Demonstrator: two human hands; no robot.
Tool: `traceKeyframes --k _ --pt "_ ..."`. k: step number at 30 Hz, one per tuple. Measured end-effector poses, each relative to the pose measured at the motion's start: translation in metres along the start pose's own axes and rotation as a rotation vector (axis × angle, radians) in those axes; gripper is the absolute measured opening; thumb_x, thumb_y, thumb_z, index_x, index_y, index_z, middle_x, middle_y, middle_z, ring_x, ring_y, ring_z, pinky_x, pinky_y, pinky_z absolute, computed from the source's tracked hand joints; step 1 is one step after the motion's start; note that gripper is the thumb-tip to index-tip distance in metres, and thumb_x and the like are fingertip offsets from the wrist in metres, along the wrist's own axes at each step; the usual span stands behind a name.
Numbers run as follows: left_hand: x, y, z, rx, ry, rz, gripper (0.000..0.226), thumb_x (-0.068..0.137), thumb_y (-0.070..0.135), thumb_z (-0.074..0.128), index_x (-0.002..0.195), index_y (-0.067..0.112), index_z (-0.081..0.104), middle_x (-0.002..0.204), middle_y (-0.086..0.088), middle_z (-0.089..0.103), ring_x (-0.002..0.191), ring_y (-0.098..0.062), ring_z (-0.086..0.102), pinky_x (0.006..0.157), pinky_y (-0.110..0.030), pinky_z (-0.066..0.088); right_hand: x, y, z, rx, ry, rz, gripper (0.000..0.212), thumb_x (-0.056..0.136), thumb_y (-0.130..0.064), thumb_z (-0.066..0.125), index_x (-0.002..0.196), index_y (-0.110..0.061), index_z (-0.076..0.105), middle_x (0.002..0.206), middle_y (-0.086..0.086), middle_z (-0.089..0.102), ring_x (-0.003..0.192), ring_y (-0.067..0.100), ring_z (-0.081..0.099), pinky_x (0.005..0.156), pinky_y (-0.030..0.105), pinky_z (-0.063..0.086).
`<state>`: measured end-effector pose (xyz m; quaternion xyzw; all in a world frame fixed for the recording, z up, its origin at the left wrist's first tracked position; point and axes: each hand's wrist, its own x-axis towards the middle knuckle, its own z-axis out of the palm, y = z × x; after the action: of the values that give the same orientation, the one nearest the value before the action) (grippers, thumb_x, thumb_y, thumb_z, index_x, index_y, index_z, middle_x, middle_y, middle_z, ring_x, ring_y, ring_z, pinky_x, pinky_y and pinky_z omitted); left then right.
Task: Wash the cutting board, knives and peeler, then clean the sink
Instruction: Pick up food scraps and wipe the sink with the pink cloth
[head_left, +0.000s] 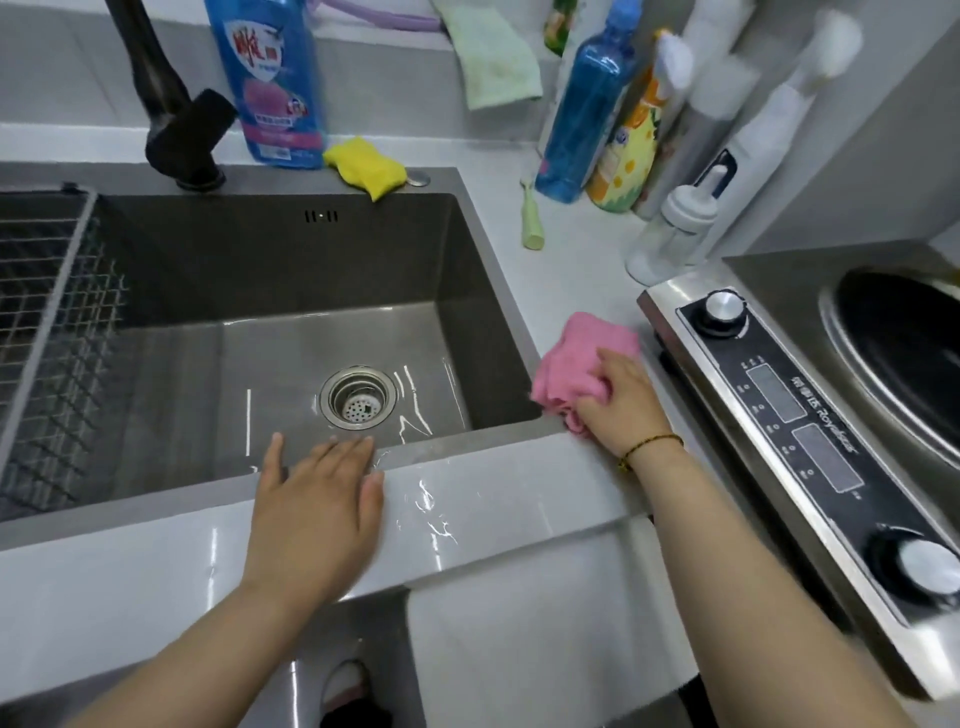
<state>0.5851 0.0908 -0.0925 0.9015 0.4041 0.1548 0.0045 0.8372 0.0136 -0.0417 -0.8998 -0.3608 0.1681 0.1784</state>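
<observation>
The left hand (317, 499) is laid flat, fingers straight and holding nothing, on the wet front rim of the sink (291, 270). A pink cloth (582, 358) is gripped in the curled fingers of the right hand (621, 408) and held on the white counter (571, 249) at the sink's front right corner, near the induction cooker (795, 415). A yellow sponge (366, 169) is noted on the back rim.

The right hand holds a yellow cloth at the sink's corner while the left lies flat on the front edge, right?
The cloth in the right hand is pink, not yellow, as the head view shows; the left hand lies flat on the sink at its front edge.
</observation>
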Motion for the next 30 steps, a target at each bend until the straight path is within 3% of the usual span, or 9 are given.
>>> traceKeyframes --k 2,5,9,14,18,20,22,27,30 --pt "0.0 0.001 -0.001 -0.002 0.017 0.005 0.047 0.082 0.028 0.033 0.092 0.004 0.072 0.088 -0.01 0.073 0.081 -0.026 0.071 0.094 -0.041 0.022 -0.03 0.017 -0.003 0.077 0.016 0.035 0.031 0.083 -0.01 0.05 0.114 -0.006 0.054 0.128 0.007 0.046 0.118 0.02 0.042 0.098 0.026 0.032" --pt "0.002 0.004 -0.001 0.011 0.036 0.008 0.047 0.082 0.028 0.033 0.091 0.004 0.072 0.088 -0.011 0.073 0.082 -0.027 0.071 0.093 -0.041 0.022 -0.039 0.016 -0.002 0.129 0.067 0.145 0.027 0.085 -0.035 0.052 0.078 -0.009 0.052 0.114 0.012 0.045 0.099 0.024 0.048 0.08 0.027 0.039" --pt "-0.006 0.004 -0.004 0.012 0.015 0.021 0.047 0.081 0.027 0.033 0.098 0.005 0.071 0.097 -0.013 0.072 0.087 -0.029 0.07 0.093 -0.041 0.023 -0.024 -0.006 0.015 -0.02 0.105 0.27 0.066 0.085 -0.039 0.052 0.138 -0.008 0.027 0.146 0.013 0.02 0.137 0.028 0.019 0.113 0.036 0.021" --pt "-0.038 -0.036 -0.024 0.04 0.05 -0.059 0.049 0.077 0.025 0.033 0.101 0.002 0.069 0.103 -0.02 0.068 0.093 -0.037 0.066 0.094 -0.043 0.023 -0.053 -0.018 0.039 -0.112 0.117 0.007 0.044 0.094 -0.017 0.034 0.137 -0.011 0.036 0.153 0.005 0.019 0.141 0.021 0.013 0.115 0.027 0.01" --pt "-0.049 -0.057 -0.026 0.011 0.025 -0.2 0.054 0.079 0.027 0.029 0.104 -0.001 0.067 0.104 -0.021 0.068 0.099 -0.041 0.063 0.099 -0.05 0.026 -0.102 -0.076 0.086 -0.166 -0.064 -0.491 0.071 0.079 -0.044 0.004 0.138 -0.018 0.033 0.153 0.001 0.019 0.142 0.02 0.012 0.115 0.025 0.003" --pt "-0.047 -0.057 -0.025 -0.002 0.036 -0.211 0.054 0.078 0.027 0.028 0.104 -0.001 0.066 0.101 -0.02 0.069 0.098 -0.04 0.064 0.099 -0.045 0.02 -0.108 -0.087 0.095 -0.298 -0.052 -0.646 0.068 0.076 -0.044 0.014 0.131 -0.021 0.044 0.146 0.004 0.037 0.136 0.023 0.032 0.114 0.033 0.017" --pt "-0.047 -0.056 -0.025 -0.017 0.051 -0.225 0.054 0.078 0.026 0.028 0.104 -0.001 0.066 0.1 -0.019 0.069 0.098 -0.039 0.064 0.099 -0.041 0.016 -0.091 -0.07 0.08 -0.247 0.036 -0.603 0.054 0.08 -0.035 0.027 0.122 -0.018 0.056 0.131 0.005 0.054 0.121 0.022 0.052 0.101 0.031 0.044" --pt "-0.046 -0.055 -0.024 -0.018 0.103 -0.222 0.051 0.075 0.024 0.029 0.102 0.001 0.067 0.097 -0.017 0.07 0.095 -0.036 0.066 0.099 -0.04 0.016 -0.056 0.01 0.029 -0.262 0.14 -0.123 0.051 0.093 -0.023 0.022 0.142 -0.012 0.027 0.153 0.011 0.016 0.139 0.027 0.02 0.114 0.033 0.013" --pt "-0.045 -0.054 -0.022 -0.015 0.097 -0.228 0.052 0.075 0.024 0.029 0.102 0.001 0.067 0.097 -0.017 0.071 0.094 -0.036 0.067 0.1 -0.039 0.016 -0.065 -0.012 0.04 -0.254 0.158 -0.054 0.05 0.097 -0.026 0.03 0.144 -0.013 0.019 0.155 0.008 0.007 0.143 0.024 0.004 0.115 0.029 0.0"
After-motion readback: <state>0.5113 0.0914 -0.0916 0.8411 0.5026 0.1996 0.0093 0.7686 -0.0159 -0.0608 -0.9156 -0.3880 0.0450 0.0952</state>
